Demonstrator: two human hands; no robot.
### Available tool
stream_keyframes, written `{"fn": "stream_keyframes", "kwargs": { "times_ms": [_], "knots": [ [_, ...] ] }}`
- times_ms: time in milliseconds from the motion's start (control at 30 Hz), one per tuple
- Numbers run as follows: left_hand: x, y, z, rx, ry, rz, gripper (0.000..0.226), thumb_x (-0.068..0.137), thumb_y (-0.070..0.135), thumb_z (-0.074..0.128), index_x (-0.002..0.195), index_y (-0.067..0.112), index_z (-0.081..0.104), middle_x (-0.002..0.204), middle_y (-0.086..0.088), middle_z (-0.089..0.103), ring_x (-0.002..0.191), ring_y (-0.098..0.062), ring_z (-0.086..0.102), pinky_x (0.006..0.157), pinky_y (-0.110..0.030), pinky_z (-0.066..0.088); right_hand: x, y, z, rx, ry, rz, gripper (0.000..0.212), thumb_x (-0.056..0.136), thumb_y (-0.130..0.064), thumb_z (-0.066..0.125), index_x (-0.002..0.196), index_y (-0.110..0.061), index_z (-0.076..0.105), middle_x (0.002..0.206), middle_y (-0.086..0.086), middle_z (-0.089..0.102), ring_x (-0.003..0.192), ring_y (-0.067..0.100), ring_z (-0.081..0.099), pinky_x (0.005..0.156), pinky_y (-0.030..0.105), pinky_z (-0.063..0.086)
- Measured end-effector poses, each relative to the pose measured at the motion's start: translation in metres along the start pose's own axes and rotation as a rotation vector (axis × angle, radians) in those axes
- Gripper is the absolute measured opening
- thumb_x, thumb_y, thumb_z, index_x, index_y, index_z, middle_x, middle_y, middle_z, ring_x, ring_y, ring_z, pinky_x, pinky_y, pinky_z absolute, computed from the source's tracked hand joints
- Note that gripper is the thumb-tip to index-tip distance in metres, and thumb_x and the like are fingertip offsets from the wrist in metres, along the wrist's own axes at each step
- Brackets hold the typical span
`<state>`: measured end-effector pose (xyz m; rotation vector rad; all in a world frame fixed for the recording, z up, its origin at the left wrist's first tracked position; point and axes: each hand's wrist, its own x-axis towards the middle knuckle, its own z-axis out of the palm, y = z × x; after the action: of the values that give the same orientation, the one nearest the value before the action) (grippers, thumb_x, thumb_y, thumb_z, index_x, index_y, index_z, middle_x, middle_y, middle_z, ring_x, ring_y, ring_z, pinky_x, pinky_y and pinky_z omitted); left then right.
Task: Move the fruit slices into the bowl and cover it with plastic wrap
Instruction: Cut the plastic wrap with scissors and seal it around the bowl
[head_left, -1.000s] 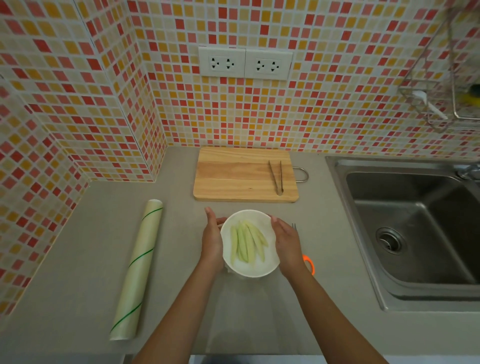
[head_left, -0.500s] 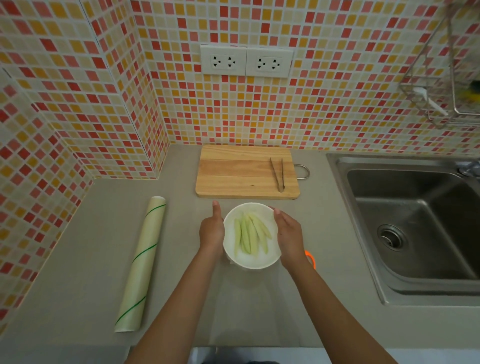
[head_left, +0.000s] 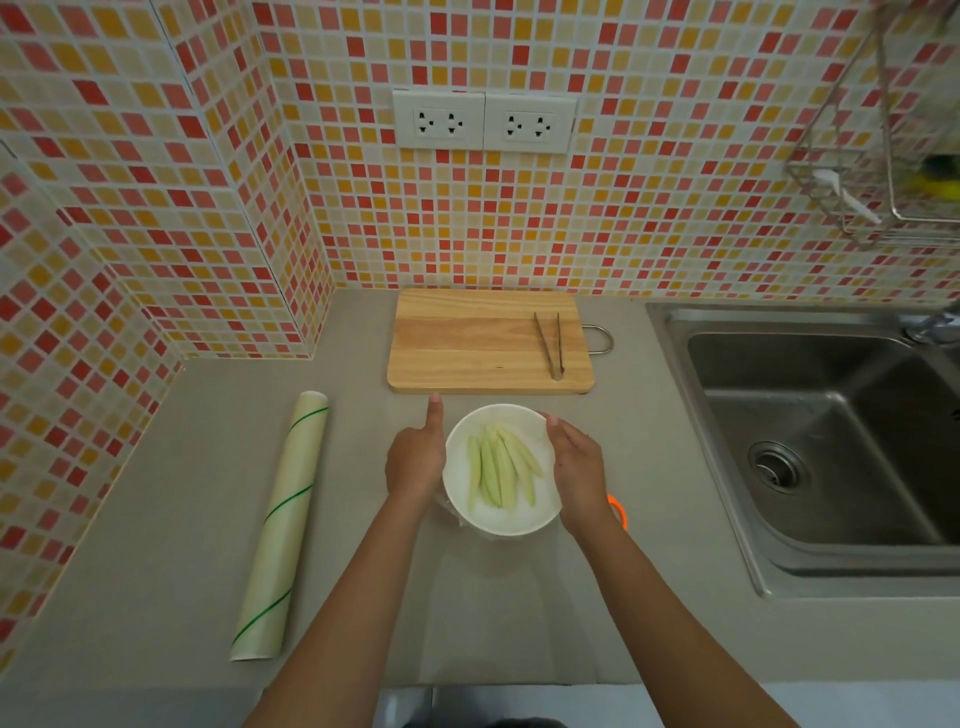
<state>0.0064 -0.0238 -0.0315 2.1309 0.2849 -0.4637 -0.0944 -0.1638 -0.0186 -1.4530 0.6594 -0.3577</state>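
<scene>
Slices (head_left: 500, 466) lie lengthwise near-to-far in bowl (head_left: 540, 512); left hand (head_left: 415, 460) & right hand (head_left: 579, 467) cup sides, fingers together.

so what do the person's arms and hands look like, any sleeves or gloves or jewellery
Both forearms are bare up to the bottom edge of the picture, with no sleeves showing. The left hand and right hand are bare too: no gloves, and no rings, watch or bracelets can be seen. Nails look short and unpainted, as far as the view allows.
</scene>
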Motion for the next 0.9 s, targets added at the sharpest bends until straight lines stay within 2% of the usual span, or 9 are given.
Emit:
{"fn": "stream_keyframes", "kwargs": {
  "times_ms": [200, 300, 400, 567, 633, 700, 733, 800, 900],
  "knots": [
    [-0.002, 0.003, 0.002, -0.144, 0.073, 0.042, 0.067, 0.086, 0.065, 0.047, 0.046, 0.013, 0.033, 0.047, -0.001, 0.043, 0.047, -0.019, 0.044, 0.05, -0.031, 0.034, -0.001, -0.004, -0.001, 0.048, -0.01, 0.055, 0.035, 0.1, -0.023, 0.043, 0.085, -0.029, 0.075, 0.076, -0.011, 0.075, 0.069, 0.001, 0.069, 0.058, 0.015, 0.053],
    [-0.002, 0.002, 0.004, -0.206, -0.05, 0.002, 0.056, 0.087, 0.054, 0.055, 0.053, 0.012, 0.044, 0.059, -0.006, 0.053, 0.061, -0.026, 0.055, 0.063, -0.036, 0.044, -0.001, -0.003, -0.001, 0.06, -0.024, 0.073, 0.038, 0.1, -0.023, 0.042, 0.083, -0.03, 0.076, 0.077, -0.009, 0.075, 0.071, 0.005, 0.069, 0.062, 0.022, 0.055],
    [-0.004, 0.008, 0.0, -0.319, -0.245, -0.098, 0.039, 0.083, 0.04, 0.068, 0.082, 0.001, 0.069, 0.084, -0.017, 0.069, 0.082, -0.033, 0.068, 0.079, -0.046, 0.055, 0.0, -0.002, -0.001, 0.08, -0.012, 0.097, 0.037, 0.1, -0.023, 0.043, 0.084, -0.026, 0.076, 0.078, -0.006, 0.075, 0.074, 0.011, 0.07, 0.068, 0.029, 0.056],
    [0.007, 0.014, -0.014, -0.112, -0.388, -0.114, 0.017, 0.08, 0.019, 0.069, 0.089, 0.005, 0.065, 0.085, -0.015, 0.059, 0.08, -0.025, 0.054, 0.072, -0.035, 0.04, 0.001, 0.001, -0.001, 0.074, -0.016, 0.094, 0.033, 0.1, -0.02, 0.043, 0.093, -0.017, 0.075, 0.08, -0.003, 0.074, 0.073, 0.011, 0.069, 0.063, 0.025, 0.056],
    [0.014, 0.01, -0.017, 0.028, -0.324, -0.052, 0.009, 0.082, 0.012, 0.065, 0.09, 0.008, 0.065, 0.086, -0.01, 0.055, 0.083, -0.02, 0.049, 0.073, -0.032, 0.037, 0.0, 0.005, 0.001, 0.043, -0.018, 0.088, 0.033, 0.1, -0.019, 0.042, 0.092, -0.018, 0.075, 0.077, -0.006, 0.074, 0.069, 0.005, 0.069, 0.059, 0.021, 0.055],
    [0.017, 0.0, -0.014, 0.111, -0.122, 0.031, 0.006, 0.084, 0.015, 0.063, 0.09, 0.013, 0.064, 0.091, -0.002, 0.059, 0.088, -0.02, 0.055, 0.077, -0.03, 0.042, -0.002, 0.01, 0.005, 0.032, 0.018, 0.097, 0.032, 0.1, -0.019, 0.042, 0.097, -0.015, 0.074, 0.082, -0.003, 0.073, 0.073, 0.007, 0.068, 0.066, 0.024, 0.056],
    [0.012, -0.005, -0.012, 0.052, 0.0, 0.074, 0.009, 0.086, 0.02, 0.061, 0.091, 0.014, 0.065, 0.093, 0.0, 0.064, 0.09, -0.022, 0.06, 0.079, -0.029, 0.044, -0.001, 0.013, 0.008, 0.033, 0.05, 0.105, 0.032, 0.1, -0.02, 0.042, 0.098, -0.014, 0.073, 0.085, 0.001, 0.072, 0.077, 0.012, 0.067, 0.072, 0.03, 0.055],
    [-0.002, -0.018, -0.005, -0.25, 0.18, 0.189, 0.018, 0.093, 0.027, 0.052, 0.091, 0.016, 0.067, 0.088, -0.002, 0.069, 0.089, -0.022, 0.066, 0.077, -0.027, 0.049, -0.001, 0.021, 0.014, 0.025, 0.12, 0.114, 0.032, 0.1, -0.02, 0.042, 0.093, -0.017, 0.073, 0.087, 0.005, 0.07, 0.085, 0.021, 0.065, 0.08, 0.037, 0.053],
    [-0.031, -0.034, 0.016, -0.568, 0.166, 0.25, 0.029, 0.099, 0.033, 0.042, 0.105, 0.021, 0.068, 0.095, 0.007, 0.07, 0.092, -0.006, 0.065, 0.072, -0.002, 0.044, 0.0, 0.036, 0.02, 0.069, 0.215, 0.134, 0.032, 0.099, -0.021, 0.043, 0.086, -0.019, 0.073, 0.084, 0.006, 0.07, 0.084, 0.023, 0.064, 0.081, 0.039, 0.053]
  ]
}}
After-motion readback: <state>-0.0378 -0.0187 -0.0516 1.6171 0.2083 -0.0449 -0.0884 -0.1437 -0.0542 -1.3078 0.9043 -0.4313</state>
